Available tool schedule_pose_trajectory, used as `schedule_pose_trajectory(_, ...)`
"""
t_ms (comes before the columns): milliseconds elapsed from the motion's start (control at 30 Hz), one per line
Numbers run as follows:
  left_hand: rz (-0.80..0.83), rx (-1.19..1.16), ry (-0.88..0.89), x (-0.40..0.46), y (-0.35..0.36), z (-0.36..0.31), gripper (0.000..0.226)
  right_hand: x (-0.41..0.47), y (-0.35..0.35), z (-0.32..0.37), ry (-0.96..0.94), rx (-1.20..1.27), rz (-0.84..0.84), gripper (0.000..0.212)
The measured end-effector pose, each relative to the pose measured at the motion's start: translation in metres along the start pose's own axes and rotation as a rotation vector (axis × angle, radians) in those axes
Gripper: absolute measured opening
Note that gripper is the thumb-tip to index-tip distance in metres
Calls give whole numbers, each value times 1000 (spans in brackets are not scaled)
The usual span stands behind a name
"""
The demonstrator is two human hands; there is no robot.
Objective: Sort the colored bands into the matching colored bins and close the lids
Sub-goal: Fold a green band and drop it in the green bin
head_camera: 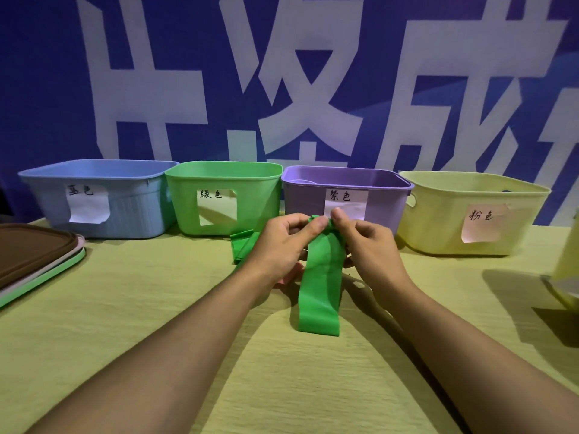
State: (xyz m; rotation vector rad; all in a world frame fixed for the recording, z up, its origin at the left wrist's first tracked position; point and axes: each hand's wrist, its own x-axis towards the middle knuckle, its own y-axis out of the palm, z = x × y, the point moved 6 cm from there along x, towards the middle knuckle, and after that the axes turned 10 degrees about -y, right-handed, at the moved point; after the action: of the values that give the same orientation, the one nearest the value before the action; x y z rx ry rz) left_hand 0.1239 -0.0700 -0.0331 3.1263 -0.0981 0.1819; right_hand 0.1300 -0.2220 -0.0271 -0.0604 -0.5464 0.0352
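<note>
Green band (321, 283): we see a long flat strip just below the centre of the frame. Its long axis runs from its top end, between the hands, down toward the lower edge of the frame. The lower end lies on the tabletop (125, 308).
Left hand (282, 245): we see its fingers curled, pinching the band's bunched top end between thumb and forefinger.
Right hand (366, 242): we see it pinching the same top end from the other side. The two thumbs nearly meet.
Second green piece (242, 245): we see folded green material on the tabletop, left of the left hand and just in front of the green bin. We cannot tell whether it belongs to the same band.
Pink bit (289, 275): we see a small pink shape under the left hand. What it is stays unclear.
Bins: we see four open bins in a row across the middle of the frame, from left to right the blue bin (94, 198), green bin (225, 195), purple bin (344, 195) and yellow bin (470, 214). Each carries a paper label.
Lids (34, 258): we see them stacked at the left edge of the frame, a brown one on top.
</note>
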Motion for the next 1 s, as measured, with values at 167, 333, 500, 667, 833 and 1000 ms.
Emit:
schedule_pose_trajectory(167,-13,-4,6,1,-2,1,20,0,2,2,-51,62,-8,29)
schedule_pose_trajectory(333,-1,-28,10,3,-4,0,19,3,2,-1,-81,84,15,16)
schedule_pose_trajectory(500,18,-84,-4,5,-4,2,27,6,2,-6,-88,110,49,20)
schedule_pose_trajectory(667,67,-67,-109,2,2,6,45,7,4,-5,-135,109,69,13)
schedule_pose_trajectory(833,-21,36,-166,2,-2,8,61,6,3,-5,-141,76,69,19)
schedule_pose_trajectory(1000,-83,57,-138,3,-6,7,56,5,4,-3,-120,49,86,20)
